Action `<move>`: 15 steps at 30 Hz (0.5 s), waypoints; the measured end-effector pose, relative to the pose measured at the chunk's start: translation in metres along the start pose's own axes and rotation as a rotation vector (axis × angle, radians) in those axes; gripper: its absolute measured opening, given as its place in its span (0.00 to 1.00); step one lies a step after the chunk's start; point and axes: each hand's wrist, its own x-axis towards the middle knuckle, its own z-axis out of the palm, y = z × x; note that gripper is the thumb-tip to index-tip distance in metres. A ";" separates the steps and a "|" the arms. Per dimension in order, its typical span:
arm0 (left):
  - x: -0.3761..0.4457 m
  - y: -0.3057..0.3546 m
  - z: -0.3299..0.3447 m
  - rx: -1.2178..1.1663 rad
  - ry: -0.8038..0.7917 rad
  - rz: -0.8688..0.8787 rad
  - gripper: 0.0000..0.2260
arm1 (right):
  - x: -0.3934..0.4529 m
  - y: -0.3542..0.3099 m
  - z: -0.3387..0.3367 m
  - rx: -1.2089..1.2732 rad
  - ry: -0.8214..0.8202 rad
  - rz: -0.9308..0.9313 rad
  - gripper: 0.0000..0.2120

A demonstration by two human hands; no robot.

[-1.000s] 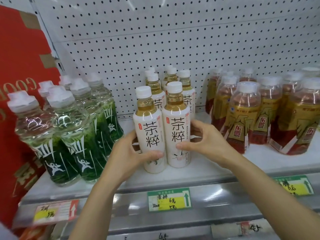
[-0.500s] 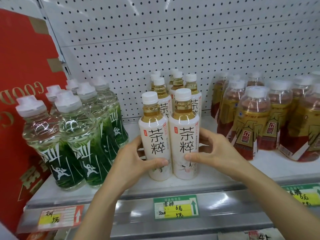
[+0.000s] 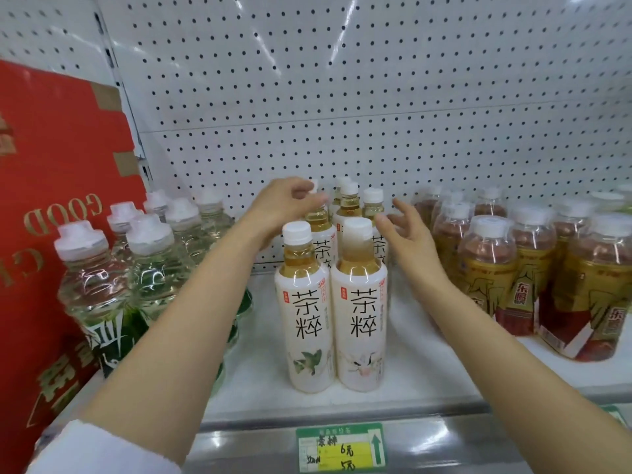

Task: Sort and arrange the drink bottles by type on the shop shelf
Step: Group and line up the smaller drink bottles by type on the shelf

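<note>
My left hand (image 3: 284,203) curls over a rear white tea bottle's cap (image 3: 313,188), seemingly pinching it; my right hand (image 3: 408,234) hangs open, holding nothing, beside the back row. Two front tea bottles (image 3: 359,319) stand below and between my hands on the shelf (image 3: 427,378)

A white pegboard (image 3: 376,80) backs the shelf, dotted with rows of small dark holes and split by a thin seam across its middle. Glare streaks slant over its upper part. A dark upright (image 3: 113,80) runs down its left side. Left of that stands a red carton (image 3: 51,172) with gold lettering and brown tape patches. The white shelf (image 3: 420,381) ends in a shiny metal rail (image 3: 239,449) carrying a green and yellow price tag (image 3: 342,448).
</note>
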 end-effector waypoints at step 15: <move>-0.019 -0.029 -0.010 -0.162 -0.042 -0.011 0.08 | -0.009 0.000 0.019 0.193 -0.292 0.107 0.15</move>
